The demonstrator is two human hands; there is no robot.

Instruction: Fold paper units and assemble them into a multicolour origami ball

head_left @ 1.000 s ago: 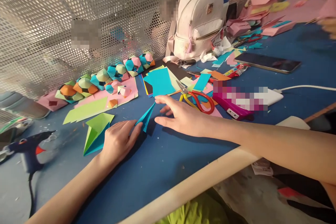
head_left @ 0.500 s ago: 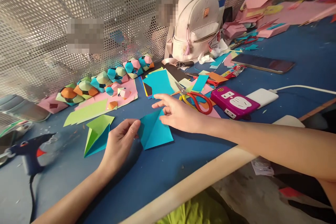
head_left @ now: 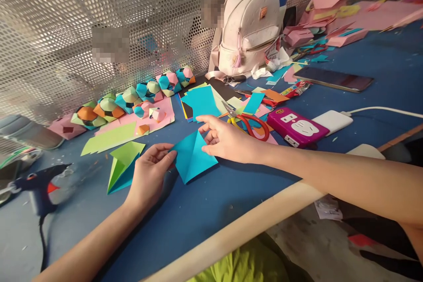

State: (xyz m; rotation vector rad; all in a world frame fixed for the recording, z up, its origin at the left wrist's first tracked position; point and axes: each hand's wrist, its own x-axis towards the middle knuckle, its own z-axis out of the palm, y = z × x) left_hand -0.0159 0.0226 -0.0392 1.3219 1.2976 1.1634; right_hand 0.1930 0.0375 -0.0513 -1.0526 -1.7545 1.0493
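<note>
A blue square of paper (head_left: 193, 158) with a diagonal crease is between my hands, above the blue table (head_left: 211, 229). My left hand (head_left: 150, 169) is closed, pinching the paper's left corner between thumb and fingers. At the upper right edge, my right hand (head_left: 228, 139) has its thumb against the paper, fingers apart and index finger stretched out. Left of my left hand lies a folded green and blue paper piece (head_left: 124, 163), partly hidden by the hand. Scissors (head_left: 253, 125) with red and yellow handles lie just beyond my right hand.
A glue gun (head_left: 39, 187) stands at the left. Behind are a row of folded paper balls (head_left: 130, 99), a blue paper stack (head_left: 205, 101) and a white backpack (head_left: 249, 26). A purple power adapter (head_left: 295, 128) and a phone (head_left: 333, 79) lie on the right.
The blue square has turned slightly, its lower corner shifting right and its top corner left. My left hand still pinches it; my right fingers have moved slightly. The view has shifted a little.
</note>
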